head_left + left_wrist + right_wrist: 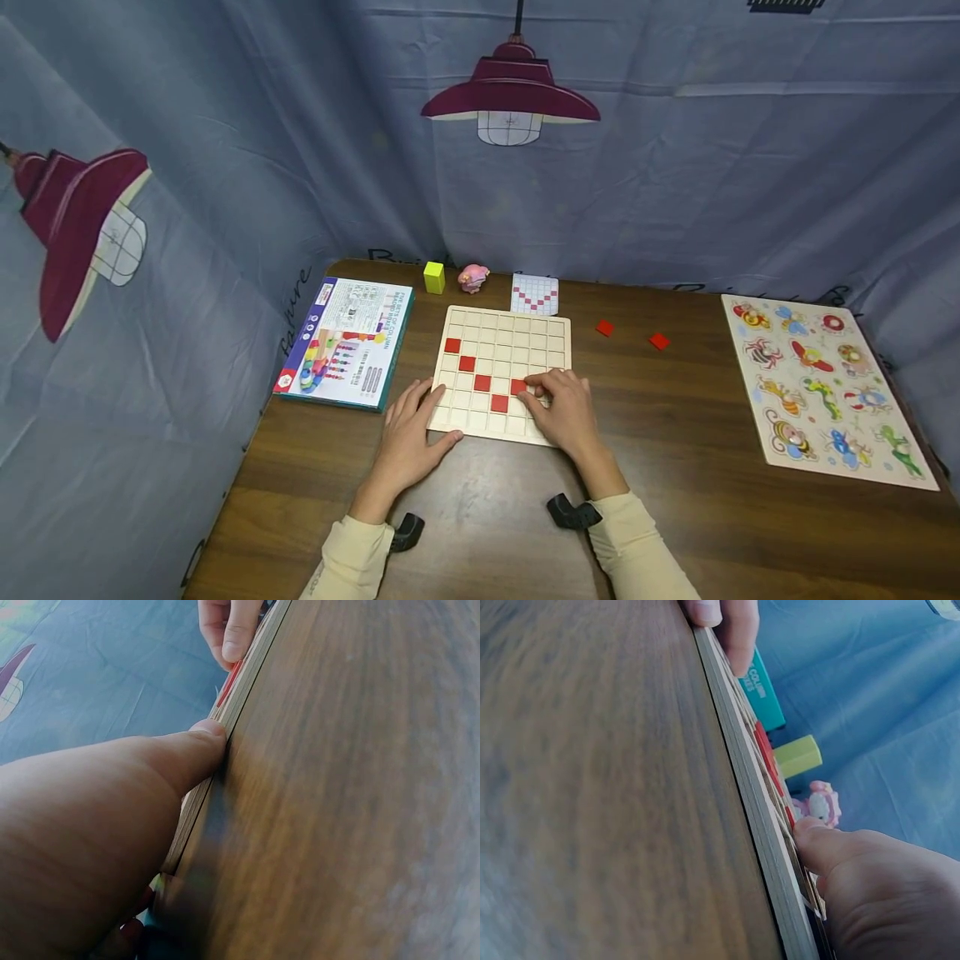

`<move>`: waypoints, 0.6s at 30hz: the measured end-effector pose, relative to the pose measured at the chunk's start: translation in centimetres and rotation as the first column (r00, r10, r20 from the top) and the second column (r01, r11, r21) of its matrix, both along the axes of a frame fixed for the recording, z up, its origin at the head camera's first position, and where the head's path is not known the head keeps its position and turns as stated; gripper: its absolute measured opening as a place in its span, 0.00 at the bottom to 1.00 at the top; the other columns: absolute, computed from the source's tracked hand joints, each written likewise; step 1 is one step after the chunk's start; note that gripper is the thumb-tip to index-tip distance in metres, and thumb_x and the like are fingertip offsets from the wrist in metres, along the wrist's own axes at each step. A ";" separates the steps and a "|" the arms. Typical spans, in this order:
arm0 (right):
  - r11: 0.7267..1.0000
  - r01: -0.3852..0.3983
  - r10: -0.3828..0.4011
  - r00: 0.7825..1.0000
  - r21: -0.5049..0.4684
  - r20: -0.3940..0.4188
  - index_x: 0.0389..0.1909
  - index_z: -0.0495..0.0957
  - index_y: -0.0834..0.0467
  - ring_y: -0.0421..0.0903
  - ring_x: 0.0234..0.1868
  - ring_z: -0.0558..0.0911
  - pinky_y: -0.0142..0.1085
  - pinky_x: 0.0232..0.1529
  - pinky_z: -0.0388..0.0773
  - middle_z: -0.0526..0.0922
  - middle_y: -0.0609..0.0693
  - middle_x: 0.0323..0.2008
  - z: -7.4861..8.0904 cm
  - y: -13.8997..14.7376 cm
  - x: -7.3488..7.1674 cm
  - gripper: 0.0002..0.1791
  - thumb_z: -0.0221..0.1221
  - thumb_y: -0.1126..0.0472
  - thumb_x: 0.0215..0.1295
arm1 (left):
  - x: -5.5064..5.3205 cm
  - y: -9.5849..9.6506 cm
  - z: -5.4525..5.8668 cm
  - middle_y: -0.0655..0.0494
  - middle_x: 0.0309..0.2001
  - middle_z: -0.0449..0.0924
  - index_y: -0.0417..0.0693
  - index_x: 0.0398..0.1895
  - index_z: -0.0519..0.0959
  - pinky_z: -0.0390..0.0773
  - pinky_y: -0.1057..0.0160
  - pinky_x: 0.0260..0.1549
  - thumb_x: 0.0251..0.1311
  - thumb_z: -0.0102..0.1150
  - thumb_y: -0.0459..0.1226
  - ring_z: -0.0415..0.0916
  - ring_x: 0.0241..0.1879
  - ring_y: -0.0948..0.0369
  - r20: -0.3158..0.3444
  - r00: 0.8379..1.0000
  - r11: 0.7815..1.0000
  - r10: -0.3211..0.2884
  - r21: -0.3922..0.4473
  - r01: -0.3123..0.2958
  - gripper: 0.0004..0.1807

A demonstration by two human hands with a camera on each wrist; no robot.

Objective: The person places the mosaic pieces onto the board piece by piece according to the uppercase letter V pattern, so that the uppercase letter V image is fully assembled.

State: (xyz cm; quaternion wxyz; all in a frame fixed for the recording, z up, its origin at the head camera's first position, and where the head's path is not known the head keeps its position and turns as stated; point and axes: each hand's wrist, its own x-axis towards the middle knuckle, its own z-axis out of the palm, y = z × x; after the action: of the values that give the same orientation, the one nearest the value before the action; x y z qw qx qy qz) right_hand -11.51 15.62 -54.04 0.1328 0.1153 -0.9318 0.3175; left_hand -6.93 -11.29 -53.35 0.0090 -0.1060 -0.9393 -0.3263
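A wooden grid board (468,421) lies flat on the table, with several square red tiles (498,403) set in its cells in a slanting line that turns upward at the right. My right hand (564,408) pinches another red tile (517,387) between thumb and forefinger, at a cell on the board's right half. My left hand (408,437) rests at the board's front left corner, its fingers extended along the left side and the thumb (204,739) touching the front edge. In the right wrist view, the right thumb (814,838) is close to the red tiles.
Behind the board lie a pattern card (535,295), a pink figurine (473,277) and a yellow-green block (434,277). Two loose red tiles (604,327) are to its right. A boxed set (348,342) lies left; an animal picture board (825,392) lies far right.
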 end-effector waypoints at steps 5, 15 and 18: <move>0.999 0.009 -0.010 1.000 -0.052 -0.016 0.42 0.87 0.55 0.45 0.33 0.72 0.40 0.41 0.58 0.78 0.45 0.27 0.0 0.3 0.0 0.14 0.75 0.54 0.57 | 0.0 0.1 0.1 0.42 0.75 0.64 0.46 0.74 0.69 0.56 0.33 0.70 0.57 0.72 0.51 0.54 0.77 0.41 -0.018 1.000 1.000 -0.006 0.001 0.006 0.43; 0.970 0.150 -0.162 0.985 -0.191 -0.052 0.45 0.86 0.61 0.51 0.36 0.76 0.41 0.40 0.59 0.81 0.54 0.30 0.1 5.4 -1.5 0.17 0.75 0.59 0.56 | 0.0 0.0 -0.1 0.43 0.76 0.62 0.47 0.75 0.68 0.54 0.33 0.71 0.58 0.71 0.52 0.52 0.78 0.43 0.004 1.000 1.000 0.000 0.002 0.000 0.43; 0.955 0.216 -0.232 0.971 -0.204 -0.060 0.46 0.85 0.63 0.56 0.39 0.76 0.46 0.43 0.62 0.81 0.57 0.32 -0.1 8.2 -2.1 0.17 0.74 0.61 0.57 | 0.1 -0.1 -0.1 0.43 0.76 0.62 0.47 0.75 0.68 0.54 0.33 0.71 0.59 0.71 0.53 0.52 0.78 0.43 0.010 1.000 1.000 0.000 -0.001 0.000 0.43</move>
State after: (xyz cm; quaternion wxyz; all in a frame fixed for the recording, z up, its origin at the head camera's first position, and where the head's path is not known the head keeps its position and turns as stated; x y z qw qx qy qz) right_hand -13.57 23.86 -54.12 0.2173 0.0084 -0.8968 0.3854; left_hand -6.85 -11.35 -53.48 0.0042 -0.1045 -0.9394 -0.3264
